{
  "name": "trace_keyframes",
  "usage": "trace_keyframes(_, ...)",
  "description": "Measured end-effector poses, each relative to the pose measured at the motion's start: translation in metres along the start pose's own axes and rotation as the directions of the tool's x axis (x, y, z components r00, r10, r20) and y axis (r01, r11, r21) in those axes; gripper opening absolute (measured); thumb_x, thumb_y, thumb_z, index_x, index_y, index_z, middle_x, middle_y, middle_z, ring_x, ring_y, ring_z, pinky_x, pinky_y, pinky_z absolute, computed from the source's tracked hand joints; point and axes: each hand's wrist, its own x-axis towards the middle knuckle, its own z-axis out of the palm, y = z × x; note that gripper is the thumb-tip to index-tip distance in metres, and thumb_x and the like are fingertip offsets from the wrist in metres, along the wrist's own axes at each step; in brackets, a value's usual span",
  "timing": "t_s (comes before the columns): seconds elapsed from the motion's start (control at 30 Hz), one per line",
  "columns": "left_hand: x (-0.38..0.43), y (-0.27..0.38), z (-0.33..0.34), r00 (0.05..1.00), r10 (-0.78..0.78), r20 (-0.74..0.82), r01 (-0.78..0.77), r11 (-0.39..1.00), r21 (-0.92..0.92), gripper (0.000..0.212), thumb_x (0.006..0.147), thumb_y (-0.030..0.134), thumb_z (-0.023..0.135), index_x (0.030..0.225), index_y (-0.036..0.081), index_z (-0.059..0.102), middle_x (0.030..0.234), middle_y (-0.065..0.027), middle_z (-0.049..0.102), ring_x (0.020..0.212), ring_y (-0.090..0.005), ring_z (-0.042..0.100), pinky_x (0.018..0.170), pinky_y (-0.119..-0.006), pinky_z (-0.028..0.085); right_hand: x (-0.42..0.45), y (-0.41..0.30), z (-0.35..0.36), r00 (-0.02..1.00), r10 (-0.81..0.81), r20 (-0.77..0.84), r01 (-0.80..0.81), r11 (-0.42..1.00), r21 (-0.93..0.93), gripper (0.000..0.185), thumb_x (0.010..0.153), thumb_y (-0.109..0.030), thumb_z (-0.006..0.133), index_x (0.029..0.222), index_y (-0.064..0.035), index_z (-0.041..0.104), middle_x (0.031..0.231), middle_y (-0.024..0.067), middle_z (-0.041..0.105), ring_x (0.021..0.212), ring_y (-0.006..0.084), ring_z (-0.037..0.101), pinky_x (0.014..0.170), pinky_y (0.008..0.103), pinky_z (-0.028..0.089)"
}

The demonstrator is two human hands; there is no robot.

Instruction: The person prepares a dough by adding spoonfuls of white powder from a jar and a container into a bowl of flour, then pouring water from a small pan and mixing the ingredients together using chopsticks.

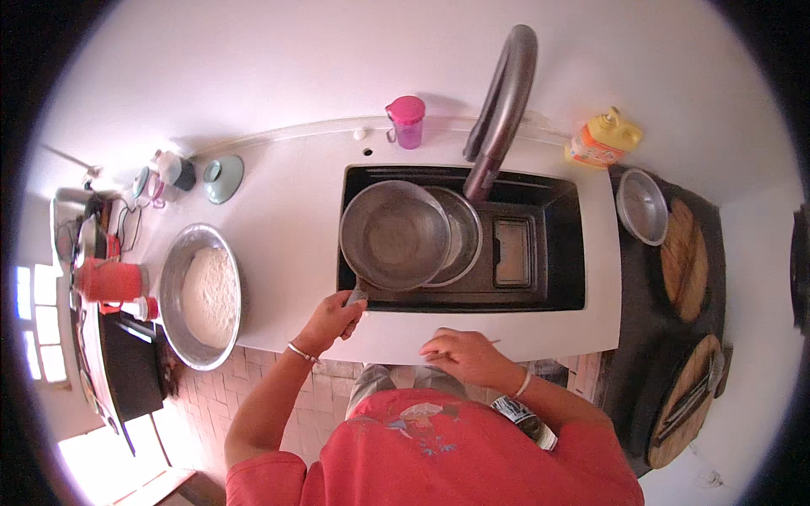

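Observation:
My left hand grips the short handle of a grey metal pan at the sink's near left corner. The pan is held over the left part of the black sink, its inside facing up. It partly covers a round metal basin lower in the sink. My right hand is at the counter's front edge, fingers curled around what looks like a thin brown stick; most of the stick is hidden by the hand. The grey faucet arches over the sink, its spout beside the basin.
A metal bowl of flour stands on the left by a red thermos. Along the wall are a green bowl, a pink cup and a yellow jug. To the right are a metal bowl and round wooden boards.

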Motion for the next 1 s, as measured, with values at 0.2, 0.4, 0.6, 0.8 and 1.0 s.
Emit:
trace_keyframes(0.2,-0.056,0.000,-0.023,0.989,0.067,-0.129,-0.078,0.994,-0.080,0.020,0.094,0.021,0.055,0.084,0.004,0.054,0.059,0.0018,0.044,0.044,-0.0062,0.038,0.038,-0.023,0.031,0.054,0.013,0.074,0.918,-0.230,0.323,0.347,0.861,-0.372,0.024,0.084,-0.021,0.062,0.100,-0.0052,0.054,0.095,0.0129,0.053,0.078,0.0258,0.064,0.066,0.0379,0.053)
trace_keyframes(0.4,-0.112,-0.006,-0.056,0.980,0.032,-0.198,-0.058,0.990,-0.130,0.021,0.094,0.021,0.055,0.098,0.000,0.054,0.064,0.0017,0.046,0.045,-0.0063,0.039,0.038,-0.022,0.031,0.122,0.031,0.151,0.910,-0.282,0.303,0.392,0.822,-0.413,0.028,0.082,-0.019,0.062,0.103,-0.0047,0.051,0.103,0.0142,0.051,0.077,0.0293,0.064,0.063,0.0409,0.052)
trace_keyframes(0.6,-0.164,-0.014,-0.083,0.945,0.044,-0.324,-0.126,0.963,-0.236,0.025,0.093,0.024,0.056,0.077,0.005,0.051,0.055,0.0014,0.044,0.043,-0.0076,0.037,0.039,-0.024,0.030,0.158,0.024,0.215,0.893,-0.324,0.313,0.433,0.811,-0.394,0.032,0.080,-0.016,0.066,0.104,-0.0025,0.051,0.104,0.0167,0.051,0.074,0.0339,0.063,0.062,0.0437,0.052)
trace_keyframes(0.8,-0.212,-0.027,-0.130,0.936,0.049,-0.349,-0.170,0.930,-0.325,0.023,0.093,0.022,0.055,0.079,0.005,0.051,0.060,0.0018,0.045,0.045,-0.0065,0.038,0.039,-0.023,0.031,0.185,0.008,0.248,0.930,-0.121,0.348,0.301,0.794,-0.528,0.029,0.081,-0.018,0.066,0.101,-0.0030,0.052,0.103,0.0180,0.051,0.079,0.0350,0.063,0.065,0.0451,0.052)
trace_keyframes(1.0,-0.252,-0.049,-0.200,0.941,0.062,-0.332,-0.166,0.941,-0.294,0.021,0.093,0.022,0.056,0.081,0.005,0.052,0.061,0.0027,0.045,0.045,-0.0059,0.038,0.039,-0.022,0.031,0.182,0.028,0.255,0.925,-0.201,0.321,0.353,0.766,-0.537,0.018,0.084,-0.015,0.059,0.095,-0.0025,0.053,0.096,0.0194,0.057,0.079,0.0357,0.063,0.066,0.0465,0.051)
